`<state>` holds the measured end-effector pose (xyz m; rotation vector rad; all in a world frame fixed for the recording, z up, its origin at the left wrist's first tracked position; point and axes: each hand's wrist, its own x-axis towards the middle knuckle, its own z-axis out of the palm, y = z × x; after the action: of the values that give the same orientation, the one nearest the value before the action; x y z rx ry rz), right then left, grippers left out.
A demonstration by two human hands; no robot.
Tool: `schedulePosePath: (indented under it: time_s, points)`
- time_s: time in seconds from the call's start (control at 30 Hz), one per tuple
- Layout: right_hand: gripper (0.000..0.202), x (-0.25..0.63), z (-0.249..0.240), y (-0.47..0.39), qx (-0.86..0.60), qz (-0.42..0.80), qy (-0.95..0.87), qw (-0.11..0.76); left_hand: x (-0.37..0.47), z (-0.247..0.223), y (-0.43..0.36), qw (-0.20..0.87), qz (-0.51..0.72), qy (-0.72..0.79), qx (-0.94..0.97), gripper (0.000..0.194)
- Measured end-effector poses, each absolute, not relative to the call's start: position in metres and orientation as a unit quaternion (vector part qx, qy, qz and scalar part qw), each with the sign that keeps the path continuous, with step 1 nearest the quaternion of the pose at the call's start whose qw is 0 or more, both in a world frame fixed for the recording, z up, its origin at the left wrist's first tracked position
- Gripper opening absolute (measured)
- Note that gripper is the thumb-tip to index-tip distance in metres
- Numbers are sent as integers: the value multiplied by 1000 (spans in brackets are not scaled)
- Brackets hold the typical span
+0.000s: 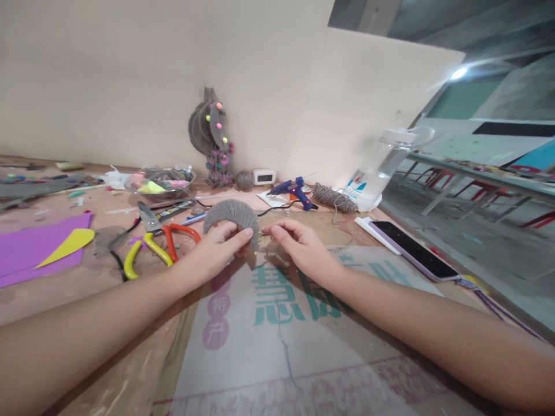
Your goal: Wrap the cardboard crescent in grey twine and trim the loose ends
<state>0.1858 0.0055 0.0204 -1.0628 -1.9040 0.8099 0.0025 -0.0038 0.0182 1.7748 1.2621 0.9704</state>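
Left hand closed round the grey yarn-wrapped crescent, thumb on near side, above the printed sheet mid-table; grip likely steadies it. Right hand just beside, thumb and fingertips bunched; cannot tell if fully closed or what's between. Glue gun toward table's far edge, perhaps keeping hot tip off fingers. Phone along right edge, probably clear of elbows.

Behind the crescent, the bowl lies left; the glue gun right; the bottle farther right.
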Motion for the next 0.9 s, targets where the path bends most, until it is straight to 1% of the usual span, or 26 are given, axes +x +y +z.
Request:
schedulePosePath:
  time_s: [0.13, 0.3, 0.5, 0.6, 0.7, 0.8, 0.9]
  points:
    - [18, 185, 18, 6, -414, 355, -742, 389, 1, 19, -6, 326, 352, 500, 721, 36]
    - [17, 185, 13, 7, -415, 339, -748, 391, -1, 17, -6, 286, 329, 503, 746, 37]
    - [16, 184, 15, 3, -418, 320, -768, 364, 0, 13, -4, 339, 376, 447, 738, 22]
    - [16, 184, 14, 4, -413, 335, -760, 373, 0, 13, -5, 331, 381, 457, 732, 25]
    - [19, 184, 14, 5, -399, 355, -757, 377, 0, 14, -5, 339, 377, 498, 703, 30]
    - [21, 183, 16, 5, -408, 336, -774, 348, -1, 13, -4, 343, 393, 510, 684, 31]
    - [16, 182, 18, 3, -419, 314, -789, 321, -1, 13, -4, 339, 410, 512, 674, 31]
